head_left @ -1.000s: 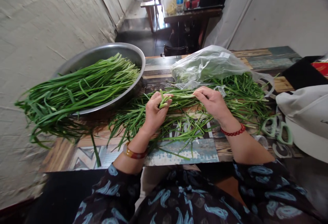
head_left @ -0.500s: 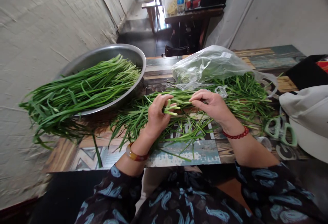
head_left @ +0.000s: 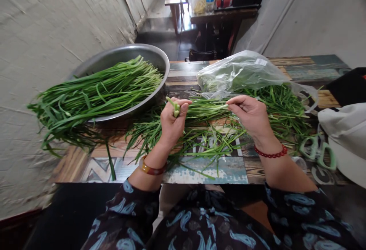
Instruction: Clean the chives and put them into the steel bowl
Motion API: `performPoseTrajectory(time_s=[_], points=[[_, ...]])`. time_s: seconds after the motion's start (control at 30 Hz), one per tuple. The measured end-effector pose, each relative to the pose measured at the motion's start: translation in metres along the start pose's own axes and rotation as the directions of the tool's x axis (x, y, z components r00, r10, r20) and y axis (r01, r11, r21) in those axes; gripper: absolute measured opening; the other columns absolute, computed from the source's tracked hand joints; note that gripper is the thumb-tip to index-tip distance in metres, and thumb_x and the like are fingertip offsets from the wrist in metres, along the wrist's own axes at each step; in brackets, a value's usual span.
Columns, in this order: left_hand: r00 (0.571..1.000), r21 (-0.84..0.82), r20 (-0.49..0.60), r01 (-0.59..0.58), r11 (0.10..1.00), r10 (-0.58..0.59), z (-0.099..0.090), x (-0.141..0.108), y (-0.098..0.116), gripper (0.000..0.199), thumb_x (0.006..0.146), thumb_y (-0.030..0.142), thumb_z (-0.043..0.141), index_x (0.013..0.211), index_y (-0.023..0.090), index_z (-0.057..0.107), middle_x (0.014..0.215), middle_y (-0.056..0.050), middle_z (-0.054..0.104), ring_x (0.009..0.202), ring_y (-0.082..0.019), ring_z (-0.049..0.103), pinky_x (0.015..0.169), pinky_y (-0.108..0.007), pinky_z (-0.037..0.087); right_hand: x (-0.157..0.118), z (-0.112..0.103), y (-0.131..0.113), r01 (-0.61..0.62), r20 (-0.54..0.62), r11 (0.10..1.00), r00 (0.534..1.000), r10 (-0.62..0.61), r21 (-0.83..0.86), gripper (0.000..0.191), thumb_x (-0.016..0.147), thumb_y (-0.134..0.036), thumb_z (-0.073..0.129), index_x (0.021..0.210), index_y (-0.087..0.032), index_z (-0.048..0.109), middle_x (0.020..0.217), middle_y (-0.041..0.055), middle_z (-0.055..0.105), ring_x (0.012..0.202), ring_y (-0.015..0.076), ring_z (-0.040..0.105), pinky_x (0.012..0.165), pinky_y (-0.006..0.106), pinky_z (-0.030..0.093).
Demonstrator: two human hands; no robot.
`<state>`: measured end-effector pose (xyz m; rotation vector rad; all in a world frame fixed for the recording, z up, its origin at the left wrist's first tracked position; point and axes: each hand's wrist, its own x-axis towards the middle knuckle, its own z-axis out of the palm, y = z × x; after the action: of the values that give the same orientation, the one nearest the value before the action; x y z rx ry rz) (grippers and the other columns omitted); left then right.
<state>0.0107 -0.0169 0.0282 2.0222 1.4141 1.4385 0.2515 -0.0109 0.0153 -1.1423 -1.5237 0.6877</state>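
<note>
My left hand (head_left: 172, 125) is closed around a few garlic chives (head_left: 176, 109), their pale cut ends poking up out of the fist. Its forefinger and thumb reach toward the right. At the right, my right hand (head_left: 252, 116) pinches the whitish end of a chive stalk (head_left: 220, 107) between thumb and forefinger, just over the loose chive pile (head_left: 197, 111) on the table. Loose green bits and leaves (head_left: 211, 141) lie below and between the hands. To the left, a big metal basin (head_left: 164, 57) holds a thick bunch of chives (head_left: 114, 86), leaves hanging over its rim.
Behind the pile lies a clear plastic bag (head_left: 243, 69) with greens in it. Pale green-handled scissors (head_left: 326, 156) and a light cap (head_left: 345, 135) are at the right. A wall (head_left: 57, 32) stands close on the left; a second table (head_left: 225, 15) is beyond.
My right hand has moved slightly right and now pinches a stalk end. The left hand has turned, so its chive ends point up instead of right. The view has shifted a little.
</note>
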Motion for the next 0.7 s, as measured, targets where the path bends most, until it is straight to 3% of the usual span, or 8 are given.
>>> performPoseTrajectory(time_s=[0.17, 0.33, 0.43, 0.57, 0.7], points=[[0.985, -0.079, 0.135, -0.096, 0.992, 0.106, 0.007, -0.004, 0.003, 0.023, 0.096, 0.030, 0.055, 0.103, 0.018, 0.074, 0.097, -0.007, 0.070, 0.094, -0.017, 0.065, 0.084, -0.032, 0.052, -0.004, 0.006, -0.005, -0.014, 0.091, 0.998, 0.996, 0.009, 0.054, 0.011, 0.084, -0.032, 0.070, 0.089, -0.023, 0.074, 0.082, 0.0021, 0.073, 0.069, 0.0153, 0.065, 0.061, 0.028, 0.052], [0.935, -0.020, 0.311, -0.173, 0.985, 0.170, 0.012, -0.009, 0.000, 0.023, 0.094, 0.023, 0.056, 0.110, 0.020, 0.072, 0.100, -0.007, 0.076, 0.091, -0.019, 0.067, 0.084, -0.035, 0.051, -0.005, 0.013, -0.020, 0.181, 0.062, 0.981, 0.982, -0.176, -0.074, 0.008, 0.087, -0.026, 0.065, 0.084, -0.025, 0.072, 0.087, 0.0034, 0.075, 0.083, 0.0190, 0.069, 0.078, 0.035, 0.056], [0.895, 0.077, 0.403, -0.239, 0.968, 0.189, 0.014, -0.011, 0.001, 0.025, 0.093, 0.019, 0.056, 0.113, 0.019, 0.071, 0.096, -0.007, 0.076, 0.081, -0.019, 0.064, 0.077, -0.033, 0.049, -0.007, 0.018, -0.027, 0.270, 0.077, 0.958, 0.962, -0.264, -0.097, 0.011, 0.089, -0.022, 0.063, 0.083, -0.025, 0.071, 0.086, 0.0032, 0.075, 0.084, 0.0187, 0.070, 0.079, 0.035, 0.056], [0.884, 0.220, 0.408, -0.339, 0.915, 0.229, 0.015, -0.012, 0.001, 0.019, 0.092, 0.019, 0.054, 0.096, 0.016, 0.073, 0.075, -0.005, 0.070, 0.068, -0.018, 0.058, 0.066, -0.031, 0.042, -0.010, 0.023, -0.023, 0.306, 0.125, 0.941, 0.949, -0.290, -0.142, 0.011, 0.090, -0.021, 0.061, 0.085, -0.026, 0.070, 0.085, 0.0031, 0.075, 0.084, 0.0188, 0.069, 0.078, 0.035, 0.055], [0.862, 0.325, 0.393, -0.456, 0.829, 0.320, 0.015, -0.012, -0.001, 0.019, 0.094, 0.023, 0.053, 0.086, 0.017, 0.069, 0.070, -0.004, 0.067, 0.064, -0.017, 0.054, 0.064, -0.031, 0.039, -0.011, 0.025, -0.010, 0.354, 0.208, 0.907, 0.928, -0.310, -0.228, 0.009, 0.092, -0.028, 0.062, 0.088, -0.025, 0.070, 0.085, 0.0053, 0.072, 0.083, 0.0199, 0.066, 0.076, 0.035, 0.052]])
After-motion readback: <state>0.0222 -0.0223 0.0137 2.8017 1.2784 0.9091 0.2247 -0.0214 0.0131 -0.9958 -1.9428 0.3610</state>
